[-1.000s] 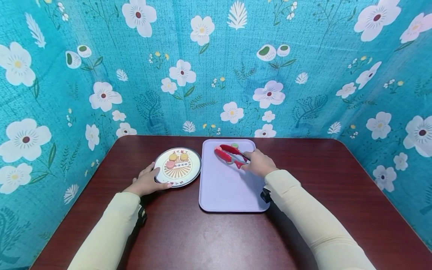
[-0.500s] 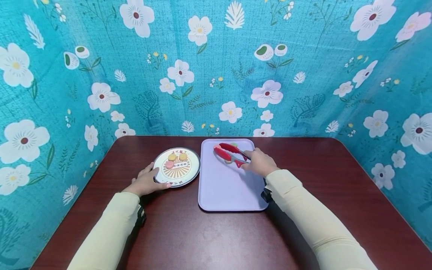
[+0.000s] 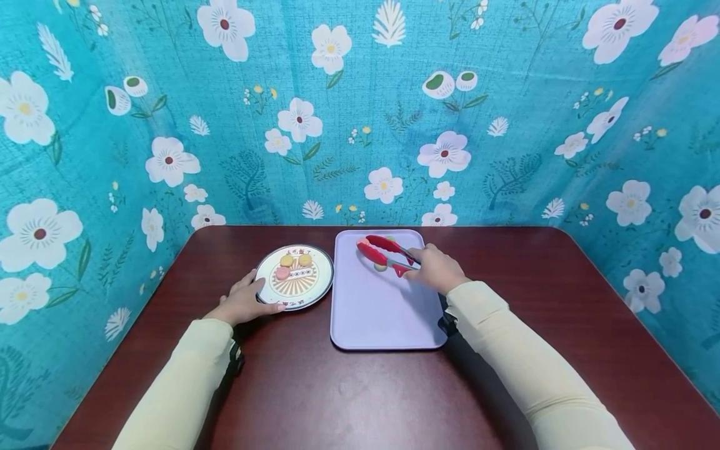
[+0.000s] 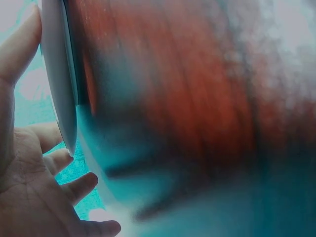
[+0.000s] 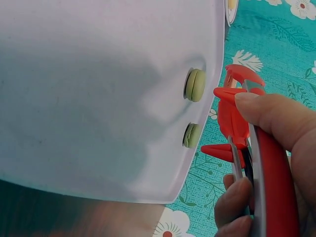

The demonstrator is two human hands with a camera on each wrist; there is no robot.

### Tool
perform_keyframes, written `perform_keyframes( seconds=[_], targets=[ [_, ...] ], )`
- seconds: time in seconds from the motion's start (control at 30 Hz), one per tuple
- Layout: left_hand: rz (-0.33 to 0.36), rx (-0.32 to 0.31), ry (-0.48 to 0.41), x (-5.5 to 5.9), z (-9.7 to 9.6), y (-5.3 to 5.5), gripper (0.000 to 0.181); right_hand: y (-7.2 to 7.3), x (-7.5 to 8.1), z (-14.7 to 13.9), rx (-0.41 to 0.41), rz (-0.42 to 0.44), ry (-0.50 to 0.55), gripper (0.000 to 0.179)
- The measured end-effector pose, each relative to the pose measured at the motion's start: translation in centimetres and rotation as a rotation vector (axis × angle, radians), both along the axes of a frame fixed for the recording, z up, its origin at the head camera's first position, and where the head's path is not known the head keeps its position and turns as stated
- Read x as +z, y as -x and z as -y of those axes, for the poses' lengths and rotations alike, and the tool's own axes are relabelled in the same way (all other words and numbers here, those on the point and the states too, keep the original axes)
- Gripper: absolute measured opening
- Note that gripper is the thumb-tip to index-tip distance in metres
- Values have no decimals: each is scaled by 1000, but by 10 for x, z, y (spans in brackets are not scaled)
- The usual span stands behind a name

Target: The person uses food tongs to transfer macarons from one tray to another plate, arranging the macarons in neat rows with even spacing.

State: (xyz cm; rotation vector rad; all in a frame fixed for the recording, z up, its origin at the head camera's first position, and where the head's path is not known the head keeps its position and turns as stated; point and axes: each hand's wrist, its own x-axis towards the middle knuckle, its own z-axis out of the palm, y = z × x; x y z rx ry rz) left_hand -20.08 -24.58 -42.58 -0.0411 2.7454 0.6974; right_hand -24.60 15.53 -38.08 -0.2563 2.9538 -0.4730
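Note:
The left hand (image 3: 240, 302) holds the near left rim of a white printed plate (image 3: 322, 289), its thumb along the front edge and fingers at the side. On the plate lie two yellow macarons (image 3: 305, 260) and a pink macaron (image 3: 282, 273). Over the purple tray (image 3: 382, 322), the right hand (image 3: 441, 269) grips red-tipped tongs (image 3: 375, 252). A pinkish piece (image 3: 362, 241), partly hidden, sits between the tong tips. Two green macarons (image 5: 195, 85) rest on the tray in the right wrist view, below the tongs. In the left wrist view, the plate (image 4: 59, 74) is edge-on.
A dark brown table (image 3: 292, 387) carries the plate and tray side by side. Behind it hangs a teal floral cloth (image 3: 337, 125), which also runs along both sides. The tray has a low raised rim.
The right hand has lifted the tongs slightly, and a green macaron beneath them shows more clearly. The left hand and the plate stay in place. The head view shifts a little.

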Motion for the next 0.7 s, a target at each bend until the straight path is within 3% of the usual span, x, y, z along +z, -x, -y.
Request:
perform_keyframes(
  seconds=[0.7],
  targets=[
    [1, -4, 3, 2, 0, 0, 109, -6, 5, 2, -6, -13, 1, 73]
  ],
)
